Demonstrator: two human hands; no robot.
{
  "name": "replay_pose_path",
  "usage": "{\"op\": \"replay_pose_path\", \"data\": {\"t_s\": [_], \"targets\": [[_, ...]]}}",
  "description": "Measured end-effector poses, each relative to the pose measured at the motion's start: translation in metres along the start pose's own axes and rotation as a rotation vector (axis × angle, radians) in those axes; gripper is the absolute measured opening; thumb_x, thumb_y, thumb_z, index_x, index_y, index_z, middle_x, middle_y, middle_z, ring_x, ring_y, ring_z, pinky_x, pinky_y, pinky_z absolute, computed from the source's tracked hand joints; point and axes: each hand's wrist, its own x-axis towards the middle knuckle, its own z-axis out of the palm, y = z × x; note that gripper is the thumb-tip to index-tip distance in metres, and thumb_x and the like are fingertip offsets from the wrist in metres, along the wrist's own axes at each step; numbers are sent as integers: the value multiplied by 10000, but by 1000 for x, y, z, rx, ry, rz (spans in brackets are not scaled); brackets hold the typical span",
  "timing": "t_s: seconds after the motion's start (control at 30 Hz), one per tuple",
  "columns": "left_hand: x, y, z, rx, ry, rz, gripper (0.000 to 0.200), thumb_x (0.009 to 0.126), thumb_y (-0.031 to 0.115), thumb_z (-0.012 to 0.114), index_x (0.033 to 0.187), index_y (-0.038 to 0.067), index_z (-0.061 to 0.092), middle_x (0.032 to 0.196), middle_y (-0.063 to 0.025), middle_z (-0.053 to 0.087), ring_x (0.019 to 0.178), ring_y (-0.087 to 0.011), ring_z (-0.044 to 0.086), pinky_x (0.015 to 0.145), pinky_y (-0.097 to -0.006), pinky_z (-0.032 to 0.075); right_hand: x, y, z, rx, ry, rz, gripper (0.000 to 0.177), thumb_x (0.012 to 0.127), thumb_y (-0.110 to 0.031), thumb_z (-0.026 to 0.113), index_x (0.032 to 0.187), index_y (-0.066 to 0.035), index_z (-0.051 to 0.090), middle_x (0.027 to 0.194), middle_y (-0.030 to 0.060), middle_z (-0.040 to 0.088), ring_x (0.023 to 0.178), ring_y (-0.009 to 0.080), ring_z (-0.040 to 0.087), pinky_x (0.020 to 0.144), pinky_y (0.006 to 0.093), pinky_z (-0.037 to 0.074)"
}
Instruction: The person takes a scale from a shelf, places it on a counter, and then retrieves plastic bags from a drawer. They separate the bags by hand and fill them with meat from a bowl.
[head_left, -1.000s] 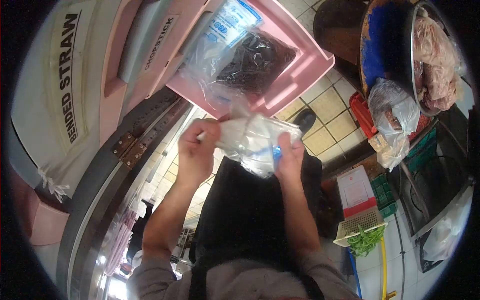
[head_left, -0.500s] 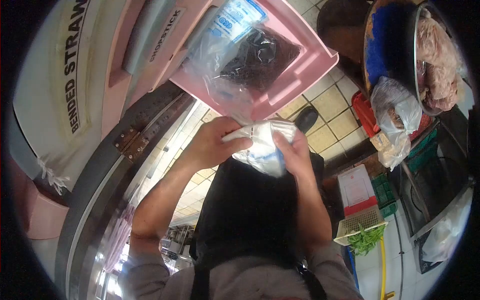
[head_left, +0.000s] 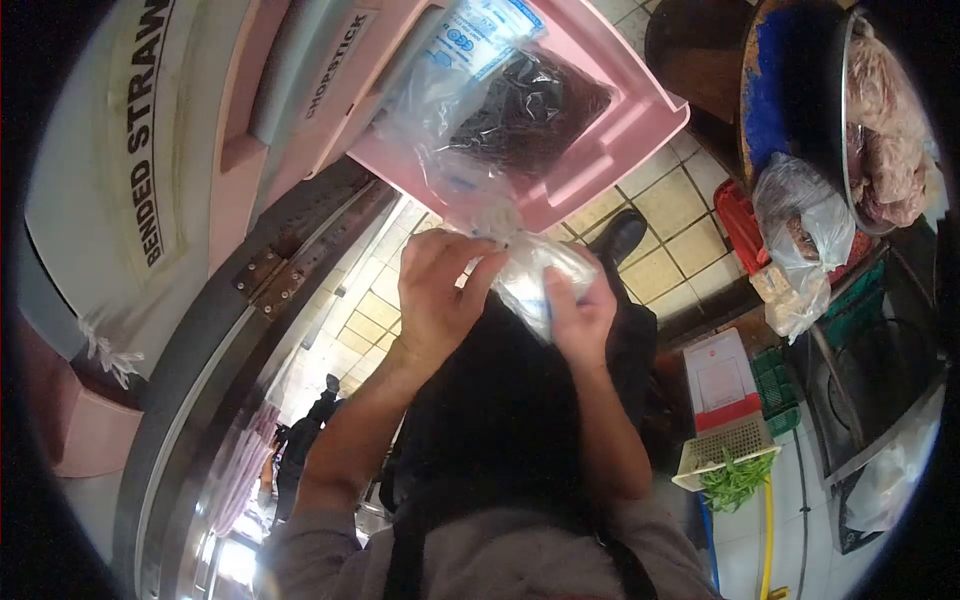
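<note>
In front of my dark apron, a clear plastic packet with whitish contents hangs between both hands. My right hand is closed on its right side, thumb pressed on the front. With thumb and fingertips together, my left hand pinches at its upper left edge. Crumpled clear plastic runs from the packet up toward the pink drawer. Inside that drawer lie a black item in clear wrap and a blue-and-white printed pack. What is inside the packet cannot be made out.
Drawer fronts at left read "BENDED STRAW" and "CHOPSTICK". At right are a metal bowl of raw meat, a tied plastic bag, and a cream basket with green leaves. A dark shoe shows on the tiles.
My left hand has shifted its grip toward the packet's upper edge, and the packet has tilted and narrowed. A dark-clothed person now shows at lower left.
</note>
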Motion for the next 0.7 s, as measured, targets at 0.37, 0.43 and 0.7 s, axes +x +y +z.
{"op": "replay_pose_path", "data": {"t_s": [0.37, 0.43, 0.7], "targets": [[1, 26, 3, -533, -217, -506, 257, 826, 158, 841, 986, 36, 681, 915, -35, 681, 896, -124, 638, 800, -269, 505, 2, 15, 14, 40, -63, -169, 352, 975, 5, 634, 1297, 6, 495, 1239, 101, 587, 1119, 156, 587, 986, 302, 479], [3, 22, 6, -574, -224, -423, 278, 787, 171, 864, 874, 42, 633, 826, -25, 642, 807, -100, 600, 710, -284, 495, 2, 19, 14, 30, -68, -196, 360, 976, 7, 626, 1307, 4, 486, 1247, 109, 576, 1118, 168, 587, 987, 306, 478], [2, 4, -3, -353, -203, -423, 299, 832, 140, 824, 727, 60, 556, 684, 11, 567, 681, -67, 499, 616, -261, 439, -8, 15, 31, -130, -63, -160, 354, 974, -3, 636, 1299, 10, 496, 1200, 128, 585, 1093, 170, 596, 957, 304, 490]]}}
